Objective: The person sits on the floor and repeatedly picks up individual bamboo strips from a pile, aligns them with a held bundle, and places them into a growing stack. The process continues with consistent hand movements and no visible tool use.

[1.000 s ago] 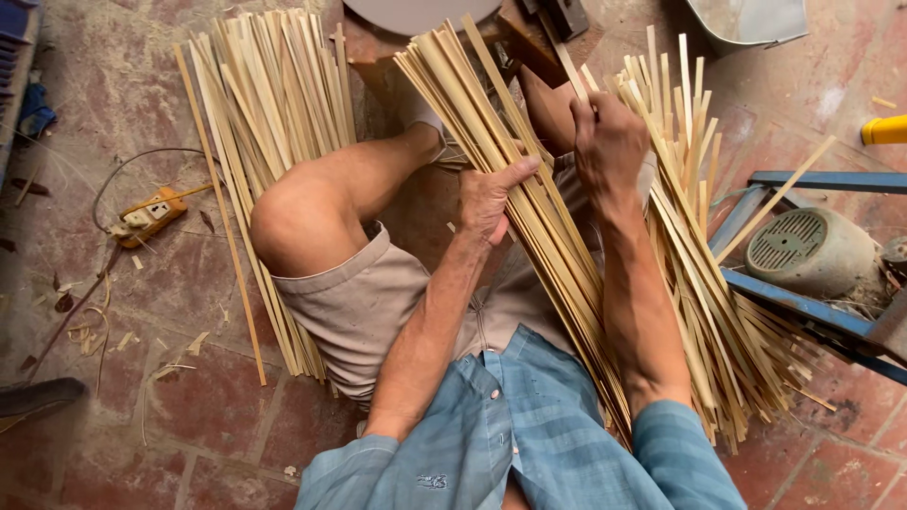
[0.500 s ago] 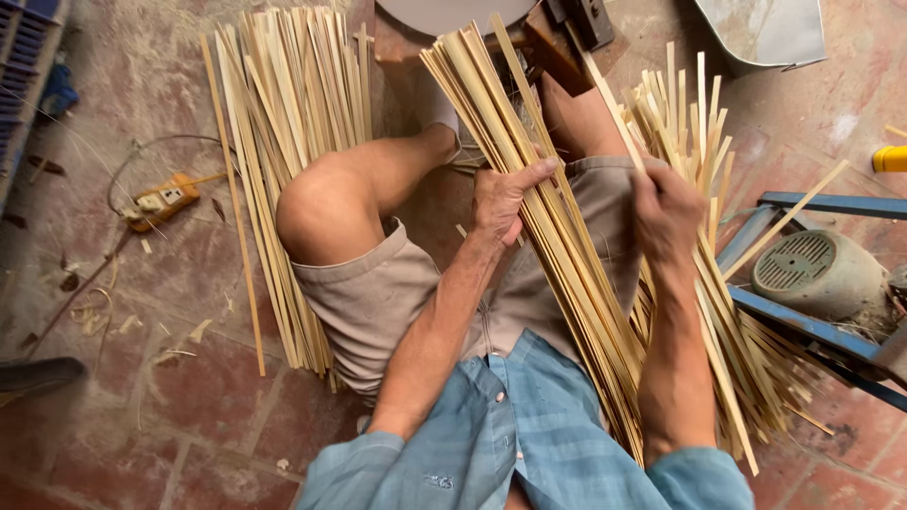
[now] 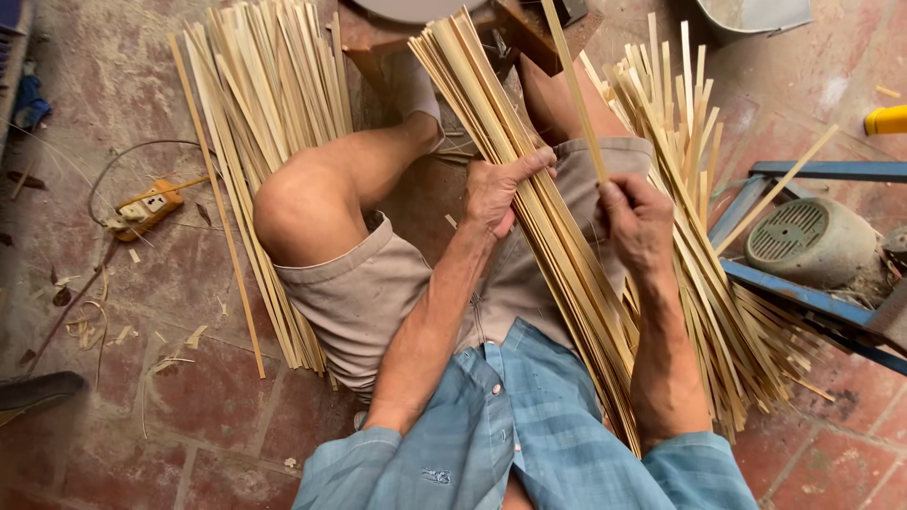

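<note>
Left hand (image 3: 499, 189) wrapped around a bundle of bamboo strips (image 3: 539, 227) slanting from 11 to 5 o'clock across the lap. Right hand (image 3: 635, 222), fingers pinched on a single bamboo strip (image 3: 573, 85) pointing toward 12. Loose pile of strips (image 3: 260, 113) on floor at 10 o'clock.

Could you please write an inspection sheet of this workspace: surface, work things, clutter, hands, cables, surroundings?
Surface: red tile floor, dusty and worn.
Work things: bundle of bamboo strips lies across the lap; single strip raised above it; loose heap of strips on the right; another pile of strips on the left.
Clutter: bamboo shavings scattered on the floor.
Hands: left hand grips the bundle; right hand pinches the single strip in its fingers.
Cables: power strip with grey cord on the floor.
Surroundings: electric motor on blue metal frame; yellow object at the right edge.
</note>
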